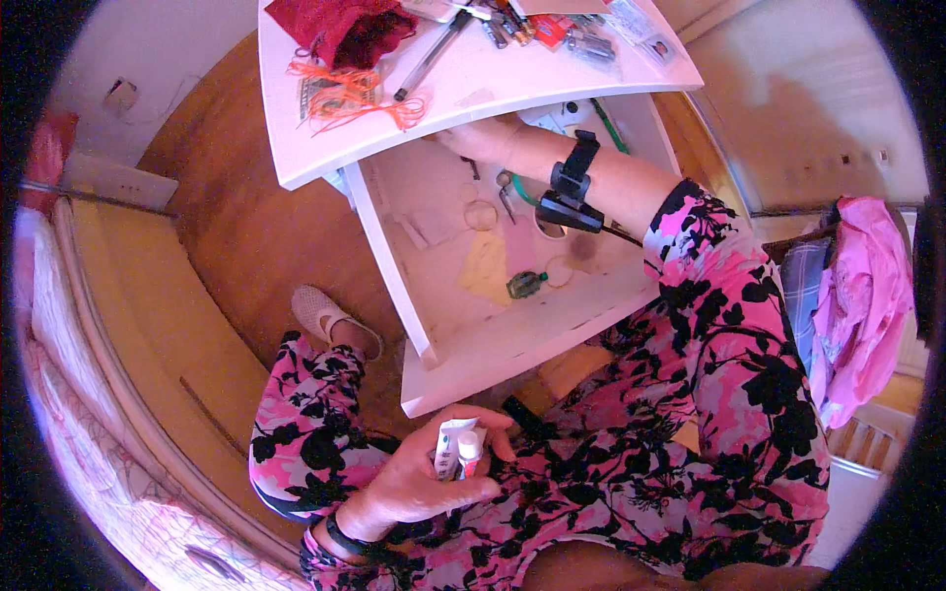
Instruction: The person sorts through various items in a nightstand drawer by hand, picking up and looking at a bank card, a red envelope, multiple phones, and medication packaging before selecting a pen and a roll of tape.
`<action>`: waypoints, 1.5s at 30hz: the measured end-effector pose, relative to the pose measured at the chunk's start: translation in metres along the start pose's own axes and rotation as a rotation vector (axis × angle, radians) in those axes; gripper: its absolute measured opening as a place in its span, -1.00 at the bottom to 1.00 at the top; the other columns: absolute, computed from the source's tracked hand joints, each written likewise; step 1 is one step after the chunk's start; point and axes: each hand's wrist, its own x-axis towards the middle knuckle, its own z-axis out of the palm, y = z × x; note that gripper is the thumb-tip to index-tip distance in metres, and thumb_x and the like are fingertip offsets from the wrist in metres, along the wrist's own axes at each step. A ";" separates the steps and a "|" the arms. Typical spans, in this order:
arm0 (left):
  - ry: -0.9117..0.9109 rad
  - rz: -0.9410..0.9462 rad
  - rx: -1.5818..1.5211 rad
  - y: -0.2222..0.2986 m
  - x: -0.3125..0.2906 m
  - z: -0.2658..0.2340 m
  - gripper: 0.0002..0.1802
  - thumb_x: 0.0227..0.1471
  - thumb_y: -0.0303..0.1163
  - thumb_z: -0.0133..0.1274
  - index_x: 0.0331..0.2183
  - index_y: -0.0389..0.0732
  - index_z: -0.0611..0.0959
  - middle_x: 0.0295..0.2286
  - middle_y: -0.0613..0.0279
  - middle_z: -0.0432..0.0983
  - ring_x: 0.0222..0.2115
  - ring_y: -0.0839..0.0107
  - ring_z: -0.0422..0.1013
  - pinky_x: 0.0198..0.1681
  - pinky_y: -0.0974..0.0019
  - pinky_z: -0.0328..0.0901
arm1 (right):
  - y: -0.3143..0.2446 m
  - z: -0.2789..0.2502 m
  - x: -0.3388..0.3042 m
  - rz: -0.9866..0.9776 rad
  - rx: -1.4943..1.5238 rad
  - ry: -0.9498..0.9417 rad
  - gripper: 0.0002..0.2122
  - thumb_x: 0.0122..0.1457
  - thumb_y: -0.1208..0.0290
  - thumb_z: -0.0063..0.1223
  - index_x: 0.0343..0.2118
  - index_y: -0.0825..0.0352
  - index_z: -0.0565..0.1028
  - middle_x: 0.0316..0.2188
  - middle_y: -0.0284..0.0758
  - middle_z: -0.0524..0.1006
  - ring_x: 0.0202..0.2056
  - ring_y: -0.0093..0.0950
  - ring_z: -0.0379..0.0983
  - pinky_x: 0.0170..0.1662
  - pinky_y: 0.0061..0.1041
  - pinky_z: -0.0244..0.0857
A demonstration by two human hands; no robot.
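Observation:
Low in front of me, my left hand [414, 473] curls around two small white tubes [453, 448], one of them with a white cap. My right hand [483, 136] reaches into the back of a pulled-out white drawer [532, 362]. Its fingers are hidden beneath the tabletop edge, so what they touch does not show. Inside the drawer lie a small green bottle [525, 285], a yellow paper [483, 268], a pink paper [519, 243], a thin ring [480, 215] and several small items. A black strap with a device [572, 202] is on my right forearm.
The white tabletop [463, 108] above the drawer bears a red pouch [325, 25], a black pen [434, 54], orange string [394, 106] and several batteries [512, 28]. Pink clothing [862, 305] hangs at the right. A bed [128, 433] runs along the left.

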 end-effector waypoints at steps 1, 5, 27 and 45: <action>0.001 0.003 0.008 0.000 0.002 0.000 -0.41 -0.16 -0.64 0.11 -0.04 -0.22 0.30 -0.31 0.23 0.37 -0.51 0.68 0.19 -0.44 0.60 0.15 | 0.002 0.002 -0.001 0.009 -0.004 0.006 -0.82 -0.04 0.47 -0.14 -0.39 0.34 0.49 -0.45 -0.08 0.48 -0.36 -0.11 0.41 -0.30 -0.24 0.28; 0.027 -0.021 0.038 0.003 0.005 0.003 -0.41 -0.16 -0.65 0.10 -0.04 -0.23 0.30 -0.29 0.20 0.36 -0.53 0.67 0.19 -0.46 0.60 0.15 | 0.009 0.020 -0.005 0.234 0.014 -0.181 -0.76 -0.06 0.41 -0.08 -0.28 0.31 0.44 -0.31 -0.06 0.45 -0.23 -0.13 0.37 -0.18 -0.22 0.23; 0.001 0.029 0.072 -0.006 0.003 0.001 -0.43 -0.13 -0.60 0.10 -0.04 -0.21 0.30 -0.32 0.28 0.36 -0.51 0.70 0.18 -0.45 0.62 0.15 | 0.091 -0.070 -0.065 0.583 0.414 -0.139 -0.82 0.10 0.35 -0.14 -0.33 0.33 0.43 -0.52 -0.25 0.46 -0.46 -0.45 0.39 -0.44 -0.48 0.26; 0.016 -0.005 0.027 -0.002 0.005 0.001 -0.43 -0.14 -0.62 0.09 -0.04 -0.22 0.29 -0.33 0.25 0.36 -0.53 0.70 0.18 -0.46 0.63 0.14 | 0.084 -0.063 -0.069 0.489 0.166 -0.403 -0.75 0.01 0.27 -0.05 -0.40 0.40 0.41 -0.58 -0.28 0.44 -0.51 -0.39 0.37 -0.43 -0.44 0.26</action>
